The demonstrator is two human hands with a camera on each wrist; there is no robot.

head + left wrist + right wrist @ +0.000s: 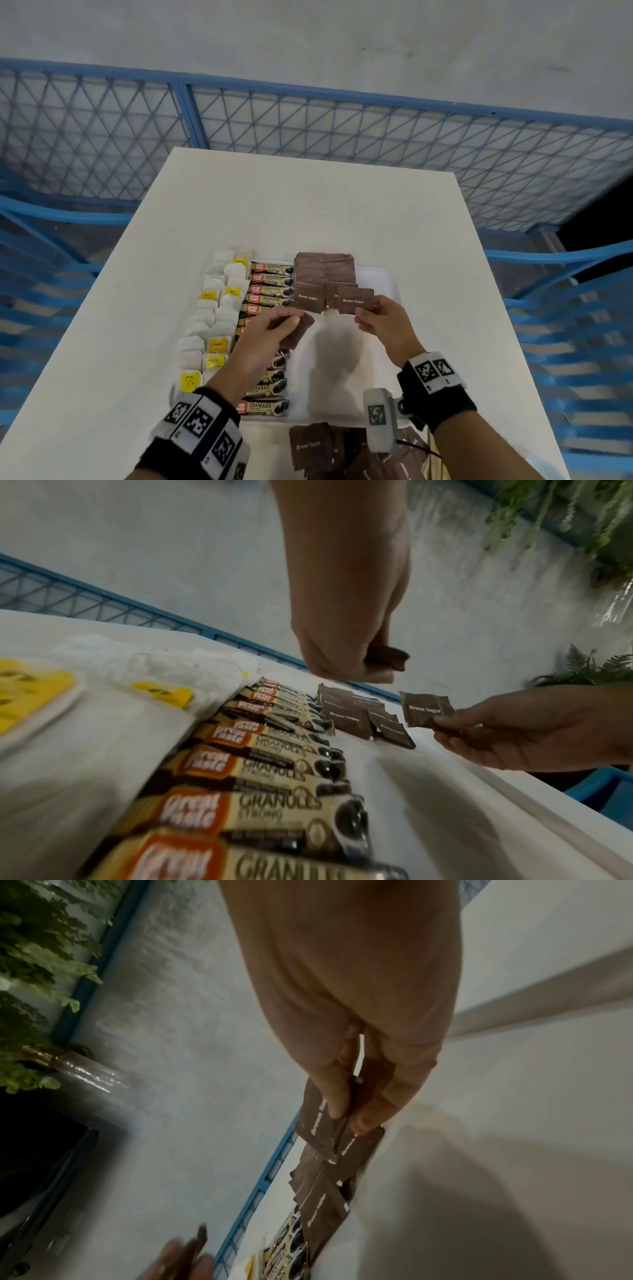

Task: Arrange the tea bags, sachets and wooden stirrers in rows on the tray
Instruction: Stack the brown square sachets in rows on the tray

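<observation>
A white tray (388, 279) holds rows of tea bags (219, 308) on its left and a column of coffee sachets (270, 279) beside them. Two short columns of brown sugar sachets (310, 274) lie at the far end. My right hand (364, 313) pinches one brown sugar sachet (354, 300) by its near edge, just above the right brown column. My left hand (291, 318) grips a few brown sachets (303, 330) over the coffee column. The left wrist view shows the right hand's sachet (426, 710) upright in the air. In the right wrist view, fingers (334, 1096) pinch it.
A loose pile of brown sugar sachets (313, 448) lies on the white table (308, 205) by the tray's near edge. The tray's right half (342, 363) is bare. A blue mesh fence (308, 126) stands beyond the table.
</observation>
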